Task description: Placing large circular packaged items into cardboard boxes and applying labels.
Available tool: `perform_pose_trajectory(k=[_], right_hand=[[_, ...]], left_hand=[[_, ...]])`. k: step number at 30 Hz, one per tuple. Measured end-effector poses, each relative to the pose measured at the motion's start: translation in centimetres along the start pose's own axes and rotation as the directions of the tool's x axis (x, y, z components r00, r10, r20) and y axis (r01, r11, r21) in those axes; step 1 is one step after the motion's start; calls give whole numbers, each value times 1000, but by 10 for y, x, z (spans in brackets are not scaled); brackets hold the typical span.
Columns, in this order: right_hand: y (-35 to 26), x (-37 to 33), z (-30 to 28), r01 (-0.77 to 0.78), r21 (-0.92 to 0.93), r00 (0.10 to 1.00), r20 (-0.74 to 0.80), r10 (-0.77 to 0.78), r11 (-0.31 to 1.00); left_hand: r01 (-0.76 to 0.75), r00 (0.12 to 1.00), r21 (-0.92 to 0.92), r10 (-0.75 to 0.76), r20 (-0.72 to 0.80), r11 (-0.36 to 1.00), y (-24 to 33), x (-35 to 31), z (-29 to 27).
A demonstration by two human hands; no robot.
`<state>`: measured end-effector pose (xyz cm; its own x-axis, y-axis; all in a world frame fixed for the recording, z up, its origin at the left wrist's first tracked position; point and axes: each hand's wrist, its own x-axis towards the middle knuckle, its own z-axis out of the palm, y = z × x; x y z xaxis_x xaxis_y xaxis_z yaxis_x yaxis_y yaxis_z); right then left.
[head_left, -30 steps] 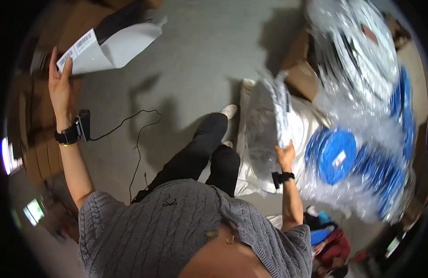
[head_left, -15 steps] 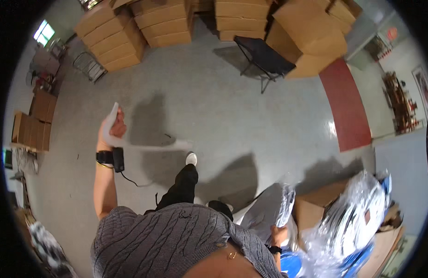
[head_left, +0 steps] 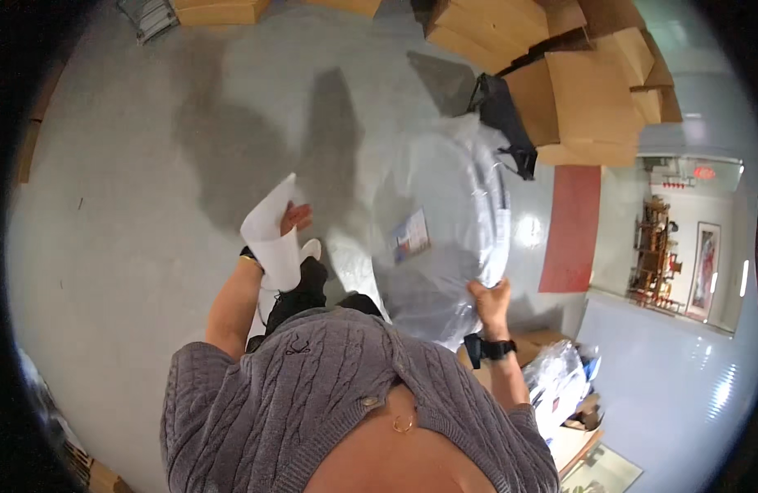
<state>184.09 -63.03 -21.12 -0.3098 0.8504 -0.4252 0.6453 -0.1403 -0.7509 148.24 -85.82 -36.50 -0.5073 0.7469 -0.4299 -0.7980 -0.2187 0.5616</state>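
In the head view, right of centre and in front of the person's body, a plastic-wrapped flat disc (head_left: pixel 449 246) hangs over the grey floor (head_left: pixel 133 205). Its long axis runs up the picture, away from the body, and its curved, silvery-white rim faces right. A small printed card (head_left: pixel 411 235) lies against the clear plastic, slightly tilted. The right hand (head_left: pixel 492 304) is clamped on the rim near its lower right end, with a black wrist strap (head_left: pixel 496 351) below it.

Well apart, to the left, is the left hand (head_left: pixel 295 218), partly covered by a bent white sheet (head_left: pixel 274 234). One corner of the sheet points up and to the right; the other end drops toward the dark trousers (head_left: pixel 301 287). The fingertips show past its right edge, but the sheet hides the palm, so I cannot tell how tightly they close. Beyond the disc's top stand a black folding chair (head_left: pixel 509 119) and cardboard boxes (head_left: pixel 588 99).
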Motion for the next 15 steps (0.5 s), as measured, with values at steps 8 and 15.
perform_pose_trajectory(k=[8,15], right_hand=[[-259,17,-82,404,152,840,-453,-300,902],[-290,209,-87,582,450,777,-553,-300,678]], left_hand=[[-6,990,147,-15,141,989,17,172,52],[-294,909,91,249,336,952,177,377,151]])
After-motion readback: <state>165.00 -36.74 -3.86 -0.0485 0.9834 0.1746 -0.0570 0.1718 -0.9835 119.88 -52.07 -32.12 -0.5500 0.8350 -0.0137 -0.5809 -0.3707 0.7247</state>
